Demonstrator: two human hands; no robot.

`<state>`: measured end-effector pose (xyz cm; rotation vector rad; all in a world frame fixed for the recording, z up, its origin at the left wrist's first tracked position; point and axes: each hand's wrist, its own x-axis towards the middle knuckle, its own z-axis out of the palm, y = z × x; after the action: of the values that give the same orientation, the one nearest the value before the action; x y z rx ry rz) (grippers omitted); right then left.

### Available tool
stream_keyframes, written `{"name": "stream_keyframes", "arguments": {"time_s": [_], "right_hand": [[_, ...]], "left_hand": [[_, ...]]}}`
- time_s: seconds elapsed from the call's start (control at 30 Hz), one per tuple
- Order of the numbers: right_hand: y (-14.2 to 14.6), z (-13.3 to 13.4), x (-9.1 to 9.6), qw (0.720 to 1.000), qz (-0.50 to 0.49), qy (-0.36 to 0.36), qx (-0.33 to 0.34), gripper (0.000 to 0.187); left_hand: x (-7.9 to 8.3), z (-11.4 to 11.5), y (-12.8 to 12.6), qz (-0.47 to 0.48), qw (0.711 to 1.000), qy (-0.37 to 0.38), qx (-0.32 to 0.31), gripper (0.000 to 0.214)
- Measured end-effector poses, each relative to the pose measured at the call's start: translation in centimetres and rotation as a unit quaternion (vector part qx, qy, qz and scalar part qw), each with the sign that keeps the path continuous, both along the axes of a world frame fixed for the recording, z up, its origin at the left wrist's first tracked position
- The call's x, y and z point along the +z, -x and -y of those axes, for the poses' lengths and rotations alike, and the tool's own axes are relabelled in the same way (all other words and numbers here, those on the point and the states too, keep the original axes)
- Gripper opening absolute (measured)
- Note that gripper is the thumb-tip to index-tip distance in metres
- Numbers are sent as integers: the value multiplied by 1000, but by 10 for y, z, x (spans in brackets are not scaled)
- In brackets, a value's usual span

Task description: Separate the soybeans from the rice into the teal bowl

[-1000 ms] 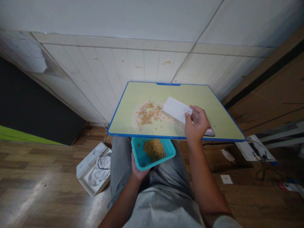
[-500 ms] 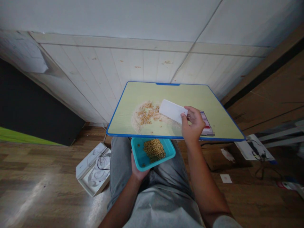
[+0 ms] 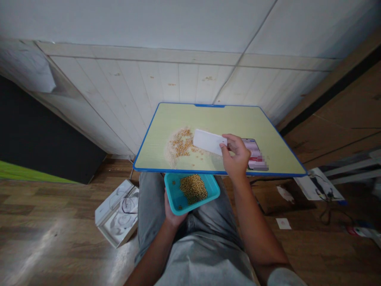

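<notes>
My right hand [image 3: 235, 157] pinches a white flat card [image 3: 209, 142] by its right end, holding it over the green table [image 3: 238, 119] beside a pile of yellow beans mixed with rice [image 3: 182, 145]. Below the table's front edge my left hand [image 3: 170, 212] holds a teal tray [image 3: 176, 195] from underneath, above my lap. A heap of yellow beans [image 3: 193, 188] lies in the tray. A phone [image 3: 253, 153] lies on the table just right of my right hand.
The table has a blue rim [image 3: 178, 171] and stands against a white panelled wall [image 3: 178, 79]. An open white box [image 3: 119, 212] with a cable sits on the wooden floor at left. Papers and cables [image 3: 320, 186] lie on the floor at right.
My right hand has moved the white card leftward and slightly toward me, up to the bean and rice pile, uncovering the phone. The left hand and tray have stayed still.
</notes>
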<state>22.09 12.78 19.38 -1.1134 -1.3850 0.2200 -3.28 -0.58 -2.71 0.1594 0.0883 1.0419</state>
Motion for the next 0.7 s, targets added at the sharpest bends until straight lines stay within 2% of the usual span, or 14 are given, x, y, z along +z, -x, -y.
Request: {"name": "stream_keyframes", "arguments": {"time_s": [0.17,0.33,0.57,0.7], "right_hand": [[4,-2,3,1000,-12,-17,-24,25],[6,-18,5,998,-15,-24,-49,26],[7,-28,8,1000,19,-8,15,26],[7,-22,8,1000,11,-22,13,26]], "left_hand": [[-3,-1,1,0,1000,4,2,80],[-5,-2,2,-9,1000,7,0,81],[-7,-4,3,-34,999,20,10,80],[-4,-4,2,-34,999,26,12,77]]}}
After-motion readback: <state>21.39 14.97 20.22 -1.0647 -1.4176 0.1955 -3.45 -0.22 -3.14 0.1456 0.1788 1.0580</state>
